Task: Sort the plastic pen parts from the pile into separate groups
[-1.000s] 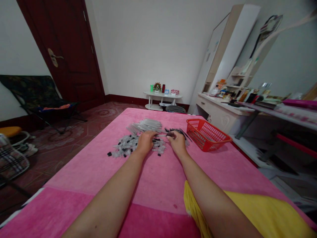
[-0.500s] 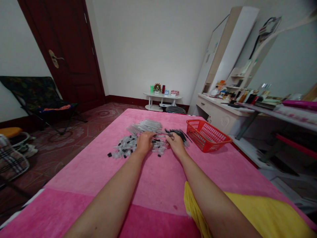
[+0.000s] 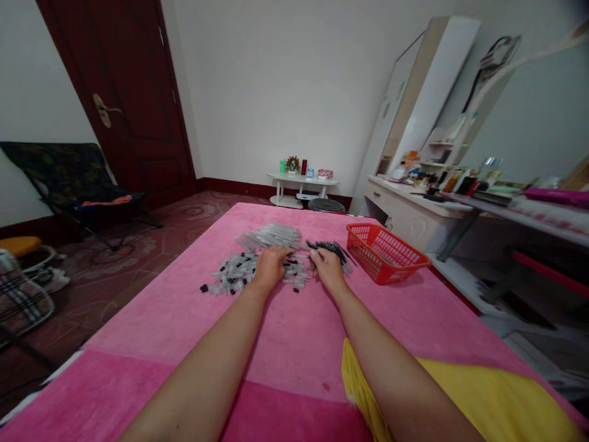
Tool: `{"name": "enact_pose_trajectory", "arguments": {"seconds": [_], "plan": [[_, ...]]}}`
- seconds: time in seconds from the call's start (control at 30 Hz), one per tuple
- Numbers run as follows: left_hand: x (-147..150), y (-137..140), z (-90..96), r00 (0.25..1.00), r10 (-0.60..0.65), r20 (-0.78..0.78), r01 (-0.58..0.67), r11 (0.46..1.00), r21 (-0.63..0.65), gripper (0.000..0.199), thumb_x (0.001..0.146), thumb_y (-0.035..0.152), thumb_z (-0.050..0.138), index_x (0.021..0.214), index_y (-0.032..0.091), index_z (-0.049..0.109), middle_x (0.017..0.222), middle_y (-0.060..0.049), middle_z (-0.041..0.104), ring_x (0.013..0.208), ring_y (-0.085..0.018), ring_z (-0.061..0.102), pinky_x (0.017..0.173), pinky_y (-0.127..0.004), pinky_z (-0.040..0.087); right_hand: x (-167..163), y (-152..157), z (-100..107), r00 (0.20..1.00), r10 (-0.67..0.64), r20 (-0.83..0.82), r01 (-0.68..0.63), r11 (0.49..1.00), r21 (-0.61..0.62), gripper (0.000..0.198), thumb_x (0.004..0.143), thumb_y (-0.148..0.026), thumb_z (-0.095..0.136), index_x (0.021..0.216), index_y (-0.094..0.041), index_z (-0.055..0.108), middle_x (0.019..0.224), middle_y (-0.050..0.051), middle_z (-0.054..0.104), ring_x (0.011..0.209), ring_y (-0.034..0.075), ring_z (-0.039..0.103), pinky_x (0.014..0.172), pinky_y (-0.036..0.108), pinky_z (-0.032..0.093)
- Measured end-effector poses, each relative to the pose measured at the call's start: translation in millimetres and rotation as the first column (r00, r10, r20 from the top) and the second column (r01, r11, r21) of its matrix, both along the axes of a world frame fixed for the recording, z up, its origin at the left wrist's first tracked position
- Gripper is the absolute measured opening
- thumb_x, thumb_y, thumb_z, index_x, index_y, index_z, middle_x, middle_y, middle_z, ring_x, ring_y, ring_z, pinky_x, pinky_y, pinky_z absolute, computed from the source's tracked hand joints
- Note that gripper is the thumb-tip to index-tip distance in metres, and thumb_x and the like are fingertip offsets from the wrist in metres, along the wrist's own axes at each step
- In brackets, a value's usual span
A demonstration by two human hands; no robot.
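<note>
My left hand (image 3: 270, 267) and my right hand (image 3: 327, 265) face each other over the pink cloth, fingers pinched at the two ends of a thin, pale pen barrel (image 3: 301, 255). Beyond my left hand lies a pile of clear pen barrels (image 3: 275, 234). Clear caps with black ends (image 3: 232, 273) are heaped around and left of that hand, and some lie between the hands. Dark, thin pen refills (image 3: 339, 249) are bunched just behind my right hand, which partly hides them. The fingertips are small and partly hidden.
A red plastic basket (image 3: 389, 273) stands right of the refills. Yellow cloth (image 3: 483, 393) lies under and beside my right forearm on the pink-covered table (image 3: 184, 331). A cluttered dresser (image 3: 409, 202) is at the right, a folding chair (image 3: 87, 178) at the left.
Both hands stay nearly in place. The fingers of my right hand have shifted slightly on the pen barrel, and more of it shows between the hands.
</note>
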State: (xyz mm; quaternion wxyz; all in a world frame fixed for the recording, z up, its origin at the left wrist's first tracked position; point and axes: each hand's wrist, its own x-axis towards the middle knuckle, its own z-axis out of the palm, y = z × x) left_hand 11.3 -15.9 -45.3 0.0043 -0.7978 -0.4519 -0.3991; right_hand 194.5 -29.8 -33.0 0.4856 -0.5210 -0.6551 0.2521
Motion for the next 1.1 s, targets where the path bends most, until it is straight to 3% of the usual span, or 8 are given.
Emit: {"name": "enact_pose_trajectory", "arguments": {"seconds": [0.07,0.23,0.33,0.5,0.63,0.77,0.93,1.1], "plan": [[0.1,-0.2,-0.2,1.0,0.003,-0.009,-0.003,1.0,0.0,0.04,0.073,0.003,0.048,0.102,0.021,0.069,0.093,-0.006,0.07,0.09,-0.02,0.062,0.083,-0.031,0.048,1.7,0.7,-0.4,0.999,-0.02,0.047,0.02,1.0,-0.003,0.041,0.084,-0.049,0.04,0.062,-0.018,0.054,0.049,0.001,0.056,0.044,0.012,0.051,0.043,0.022,0.038],[-1.5,2.2,-3.2,1.0,0.006,0.013,-0.006,1.0,0.004,0.04,0.073,0.004,0.049,0.102,0.022,0.069,0.095,-0.005,0.07,0.092,-0.02,0.062,0.084,-0.03,0.048,4.0,3.1,-1.2,0.999,-0.023,0.031,0.022,0.999,0.033,0.03,0.079,-0.045,0.049,0.067,-0.018,0.054,0.052,-0.001,0.057,0.045,0.012,0.051,0.043,0.021,0.037],[-2.3,3.6,-4.4,1.0,-0.005,0.017,0.005,1.0,0.009,0.04,0.073,0.003,0.049,0.102,0.022,0.069,0.095,-0.005,0.07,0.092,-0.02,0.061,0.083,-0.031,0.048,4.5,3.9,-1.6,0.997,-0.022,0.07,0.022,1.0,0.001,0.039,0.084,-0.047,0.041,0.06,-0.018,0.053,0.048,0.0,0.054,0.041,0.012,0.049,0.042,0.022,0.035],[-2.3,3.2,-4.1,0.999,0.003,0.033,-0.003,1.0,-0.007,0.039,0.072,0.003,0.049,0.101,0.021,0.069,0.094,-0.006,0.07,0.092,-0.02,0.062,0.083,-0.031,0.048,4.6,4.9,-2.2,0.999,0.008,0.037,-0.009,1.0,0.027,0.027,0.078,-0.043,0.052,0.071,-0.018,0.057,0.058,0.0,0.061,0.049,0.014,0.055,0.049,0.023,0.041],[-1.8,2.1,-3.3,0.999,-0.017,0.04,0.017,1.0,0.005,0.039,0.073,0.003,0.049,0.101,0.021,0.069,0.093,-0.006,0.07,0.091,-0.02,0.062,0.083,-0.031,0.047,3.9,4.7,-2.9,0.996,0.02,0.092,-0.019,1.0,-0.017,0.041,0.085,-0.048,0.041,0.062,-0.018,0.055,0.05,0.001,0.057,0.045,0.013,0.052,0.048,0.023,0.039],[-1.9,2.9,-4.7,0.998,-0.019,0.059,0.018,1.0,0.017,0.038,0.073,0.004,0.049,0.1,0.021,0.069,0.092,-0.006,0.07,0.089,-0.02,0.061,0.08,-0.03,0.047,3.2,4.1,-2.7,0.997,0.007,0.077,-0.011,0.999,0.047,0.027,0.079,-0.043,0.052,0.071,-0.018,0.057,0.056,0.0,0.06,0.05,0.014,0.054,0.049,0.022,0.039],[-2.2,3.9,-6.8,0.997,-0.049,0.064,0.048,0.999,0.022,0.038,0.073,0.003,0.048,0.1,0.02,0.069,0.093,-0.005,0.069,0.09,-0.02,0.061,0.081,-0.03,0.047,4.1,5.0,-2.6,0.994,-0.004,0.108,0.002,1.0,0.024,0.038,0.085,-0.046,0.041,0.066,-0.017,0.056,0.055,0.001,0.059,0.047,0.012,0.052,0.047,0.021,0.036],[-1.7,3.4,-5.9,0.997,-0.042,0.068,0.041,0.999,0.006,0.038,0.073,0.004,0.048,0.1,0.021,0.07,0.094,-0.006,0.07,0.091,-0.021,0.061,0.083,-0.031,0.046,4.5,5.2,-2.2,0.991,-0.024,0.129,0.015,0.997,0.073,0.029,0.081,-0.042,0.049,0.066,-0.017,0.055,0.055,0.0,0.058,0.05,0.013,0.052,0.048,0.021,0.035]]}}
